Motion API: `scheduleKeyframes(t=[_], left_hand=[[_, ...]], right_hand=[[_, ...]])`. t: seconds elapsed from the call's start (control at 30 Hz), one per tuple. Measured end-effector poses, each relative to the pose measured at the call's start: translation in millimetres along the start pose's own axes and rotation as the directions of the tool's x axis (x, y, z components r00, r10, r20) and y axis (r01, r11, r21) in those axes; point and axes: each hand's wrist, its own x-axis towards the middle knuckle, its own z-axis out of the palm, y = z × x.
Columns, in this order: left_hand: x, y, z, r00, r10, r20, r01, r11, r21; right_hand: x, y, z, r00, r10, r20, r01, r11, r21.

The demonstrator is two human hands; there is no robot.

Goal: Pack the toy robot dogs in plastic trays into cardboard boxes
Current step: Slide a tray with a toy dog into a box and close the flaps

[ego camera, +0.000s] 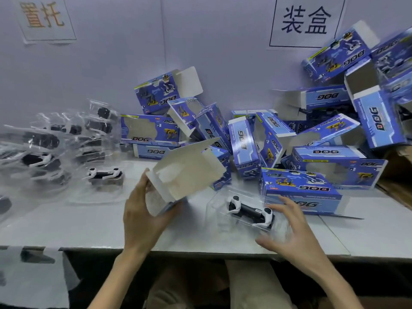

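Observation:
My left hand (142, 210) grips an open blue cardboard box (187, 172), tilted so its white inside and raised flaps face me. To its right, a black and white toy robot dog (249, 209) lies in a clear plastic tray (223, 202) on the table. My right hand (289, 233) hovers at the tray's right end with fingers spread, apparently touching the clear plastic. A second trayed dog (104, 175) sits left of the box. Further left is a heap of trayed dogs (44, 150).
A large pile of blue DOG boxes (312, 139) fills the table's back and right, some with open flaps. One box (298, 190) lies just behind my right hand. The white table's front edge (200, 250) runs below my hands. Paper signs hang on the back wall.

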Motion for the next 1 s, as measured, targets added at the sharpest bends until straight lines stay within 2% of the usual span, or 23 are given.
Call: scheduleKeyframes(t=[0.13,0.27,0.37,0.5,0.6,0.7,0.83,1.0], left_hand=[[-3.3,-6.6,10.4,0.989,0.143,-0.033,-0.141,0.989,0.053],[-4.0,-12.8,10.8,0.977,0.212,-0.004,-0.212,0.977,0.011],[-5.6,-10.4,8.5,0.962,0.271,0.047,-0.272,0.962,0.015],[-10.1,-1.3,4.0,0.944,0.307,0.123,-0.311,0.95,0.013],[-13.7,8.6,1.5,0.935,0.325,0.141,-0.334,0.942,0.044],[-18.0,16.2,2.0,0.926,0.339,0.163,-0.356,0.93,0.089],[-20.5,22.8,1.2,0.907,0.373,0.194,-0.395,0.914,0.091],[-22.9,23.6,-1.3,0.889,0.407,0.209,-0.436,0.892,0.121]], right_hand=[[-4.2,-0.9,-22.8,1.0,-0.005,0.009,0.003,0.971,0.241],[-23.6,6.1,-49.3,0.991,-0.068,0.114,-0.011,0.811,0.585],[-29.4,-0.1,-58.1,0.993,-0.088,0.083,0.008,0.732,0.682],[-23.2,-20.1,-57.9,0.992,-0.125,-0.032,0.116,0.759,0.641],[-19.2,-31.5,-50.6,0.985,-0.148,-0.084,0.17,0.833,0.527],[-18.1,-39.8,-41.8,0.986,-0.127,-0.11,0.157,0.929,0.334],[-19.2,-51.6,-34.3,0.988,-0.103,-0.116,0.125,0.974,0.191],[-15.4,-56.2,-33.0,0.998,-0.051,-0.049,0.058,0.983,0.175]])
